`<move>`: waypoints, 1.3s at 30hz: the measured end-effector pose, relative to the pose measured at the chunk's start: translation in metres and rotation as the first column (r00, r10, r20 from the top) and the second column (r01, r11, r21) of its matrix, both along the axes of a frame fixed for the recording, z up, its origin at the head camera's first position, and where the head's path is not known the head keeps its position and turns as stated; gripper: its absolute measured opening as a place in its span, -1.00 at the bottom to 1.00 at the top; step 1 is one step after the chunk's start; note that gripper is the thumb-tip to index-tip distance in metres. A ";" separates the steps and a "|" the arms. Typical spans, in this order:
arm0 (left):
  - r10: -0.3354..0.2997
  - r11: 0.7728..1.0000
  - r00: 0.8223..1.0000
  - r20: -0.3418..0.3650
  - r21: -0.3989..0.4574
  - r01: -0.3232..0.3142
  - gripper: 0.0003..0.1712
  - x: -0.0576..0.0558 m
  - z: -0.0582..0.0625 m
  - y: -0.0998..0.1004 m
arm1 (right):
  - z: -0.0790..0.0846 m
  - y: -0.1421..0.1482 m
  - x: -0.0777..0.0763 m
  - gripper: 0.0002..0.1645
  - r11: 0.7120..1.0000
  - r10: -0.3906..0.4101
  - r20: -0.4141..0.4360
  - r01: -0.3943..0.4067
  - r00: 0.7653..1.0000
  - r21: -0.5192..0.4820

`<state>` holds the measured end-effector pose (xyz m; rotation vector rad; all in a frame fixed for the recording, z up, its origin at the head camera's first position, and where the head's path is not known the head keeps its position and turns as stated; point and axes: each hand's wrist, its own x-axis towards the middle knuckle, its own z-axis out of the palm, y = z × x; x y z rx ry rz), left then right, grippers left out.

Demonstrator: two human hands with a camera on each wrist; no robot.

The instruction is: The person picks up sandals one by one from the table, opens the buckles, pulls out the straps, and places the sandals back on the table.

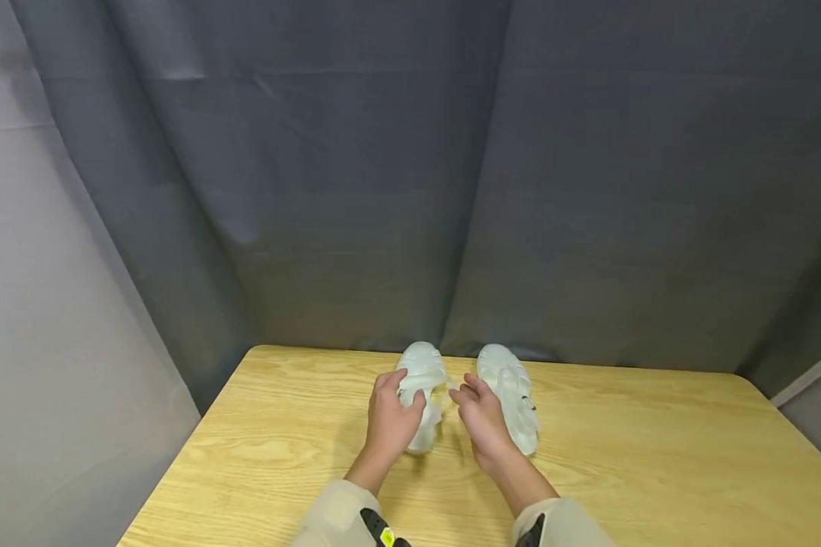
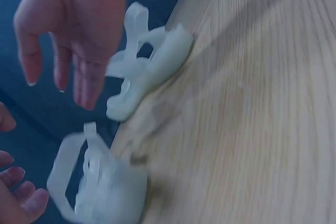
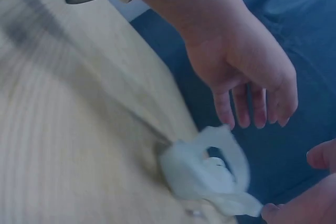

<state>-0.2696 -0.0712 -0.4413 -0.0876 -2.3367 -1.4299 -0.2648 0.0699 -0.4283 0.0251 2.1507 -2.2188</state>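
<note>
Two pale, translucent sandals with buckle straps lie at the table's far edge, the left sandal (image 1: 422,363) and the right sandal (image 1: 496,361). The left sandal's strap (image 2: 64,169) stands up in a loose loop. Over that sandal's left side hovers my left hand (image 1: 391,419), thumb and fingers spread apart. Between the two sandals is my right hand (image 1: 484,425), fingers loosely bent beside the loose strap. In the right wrist view a right fingertip (image 3: 271,212) meets the strap's end; whether it touches, I cannot tell. A metal buckle (image 1: 528,403) shows on the right sandal.
The sandals' toes point at a dark grey curtain (image 1: 356,190) behind the wooden table (image 1: 657,456). A lighter curtain (image 1: 61,304) hangs on the left. Dark wrist devices (image 1: 376,524) sit on the light sleeves.
</note>
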 end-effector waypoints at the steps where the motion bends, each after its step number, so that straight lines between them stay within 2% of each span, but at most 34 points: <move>1: -0.006 1.000 1.000 -0.002 -0.008 0.006 -0.47 -0.001 0.001 0.003 | 0.004 0.002 -0.001 -0.27 1.000 -0.003 -0.005 0.003 1.000 0.008; 7: -0.073 0.994 0.997 0.006 -0.077 0.073 -0.47 -0.010 0.004 0.027 | 0.021 0.021 -0.004 -0.31 0.997 -0.051 -0.027 0.052 0.998 0.048; 12: -0.101 0.987 0.994 0.039 -0.122 0.105 -0.46 -0.016 -0.002 0.043 | 0.022 0.036 -0.006 -0.33 0.993 -0.100 -0.017 0.101 0.995 0.066; 18: -0.138 0.973 0.987 0.081 -0.177 0.151 -0.48 -0.017 -0.010 0.056 | 0.013 0.055 -0.006 -0.35 0.981 -0.157 -0.005 0.156 0.988 0.116; 23: -0.184 0.944 0.981 0.069 -0.267 0.196 -0.49 -0.016 -0.010 0.070 | 0.004 0.071 -0.008 -0.40 0.959 -0.212 -0.013 0.210 0.977 0.190; 27: -0.213 0.924 0.972 0.101 -0.302 0.234 -0.49 -0.018 -0.010 0.081 | -0.007 0.080 -0.009 -0.40 0.945 -0.218 -0.017 0.215 0.976 0.246; 32: -0.212 0.916 0.965 0.156 -0.313 0.251 -0.47 -0.026 -0.010 0.094 | -0.021 0.086 -0.010 -0.39 0.926 -0.213 0.002 0.201 0.977 0.319; 39: -0.185 0.898 0.969 0.161 -0.372 0.234 -0.45 -0.038 -0.009 0.098 | -0.034 0.081 -0.011 -0.44 0.877 -0.228 -0.008 0.209 0.974 0.432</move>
